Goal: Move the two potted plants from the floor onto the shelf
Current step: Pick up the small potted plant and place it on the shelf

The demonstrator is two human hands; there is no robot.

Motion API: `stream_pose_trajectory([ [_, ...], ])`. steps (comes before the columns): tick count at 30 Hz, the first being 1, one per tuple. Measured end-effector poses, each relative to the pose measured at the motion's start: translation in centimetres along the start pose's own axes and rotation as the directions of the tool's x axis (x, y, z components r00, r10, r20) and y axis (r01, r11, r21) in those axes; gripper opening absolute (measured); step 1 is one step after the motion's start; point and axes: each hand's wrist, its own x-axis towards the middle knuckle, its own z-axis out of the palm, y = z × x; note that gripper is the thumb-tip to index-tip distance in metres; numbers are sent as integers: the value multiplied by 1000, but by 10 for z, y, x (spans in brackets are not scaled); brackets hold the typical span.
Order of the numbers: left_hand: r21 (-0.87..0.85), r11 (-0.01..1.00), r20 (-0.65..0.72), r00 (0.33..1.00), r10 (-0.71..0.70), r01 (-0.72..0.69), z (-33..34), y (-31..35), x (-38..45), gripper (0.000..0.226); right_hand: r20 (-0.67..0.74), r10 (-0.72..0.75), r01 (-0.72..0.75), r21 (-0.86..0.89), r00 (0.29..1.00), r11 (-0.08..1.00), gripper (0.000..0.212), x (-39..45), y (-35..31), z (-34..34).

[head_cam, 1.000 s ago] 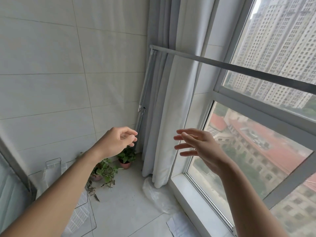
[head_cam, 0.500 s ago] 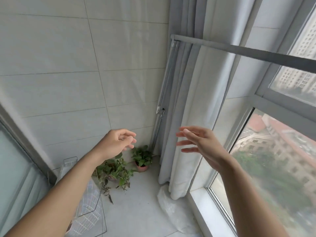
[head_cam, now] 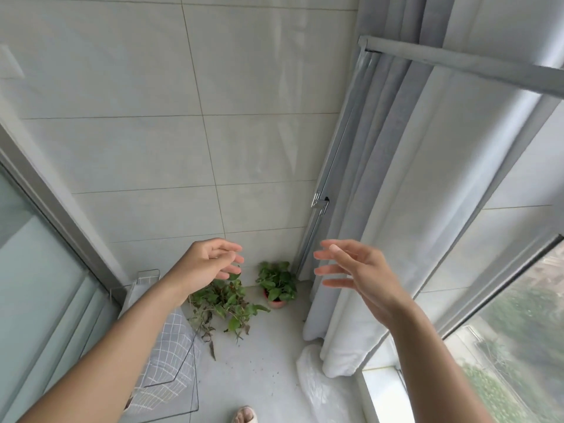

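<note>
Two potted plants stand on the floor in the far corner. The smaller plant [head_cam: 277,282] grows upright in a pink pot close to the curtain. To its left a larger trailing plant [head_cam: 227,303] spreads leaves and dry stems over the tiles, its pot hidden. My left hand [head_cam: 207,265] hovers high above the trailing plant with fingers loosely curled and nothing in it. My right hand [head_cam: 354,271] is raised at the same height, fingers spread and empty. A white wire shelf [head_cam: 166,374] stands low at the left, under my left forearm.
A grey curtain [head_cam: 396,209] hangs at the right, with a metal rail [head_cam: 457,64] across the top. A crumpled plastic bag [head_cam: 317,386] lies by the window sill. A glass door frame [head_cam: 58,209] runs along the left. A slipper toe [head_cam: 244,415] shows at the bottom.
The view has swung left and down, so the window has slid out at the right and the plants and wire shelf sit more central. Both hands stay raised and empty.
</note>
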Motion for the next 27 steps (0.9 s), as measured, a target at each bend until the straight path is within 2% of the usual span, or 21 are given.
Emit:
stream_pose_trajectory([
  [15, -121, 989, 36, 996, -85, 89, -54, -20, 197, 18, -85, 102, -104, -23, 991, 994, 22, 180, 2, 33],
  [27, -110, 962, 70, 967, -244, 250, -42, -63, 287, 18, -34, 263, -264, -9, 964, 965, 22, 290, 51, 30],
])
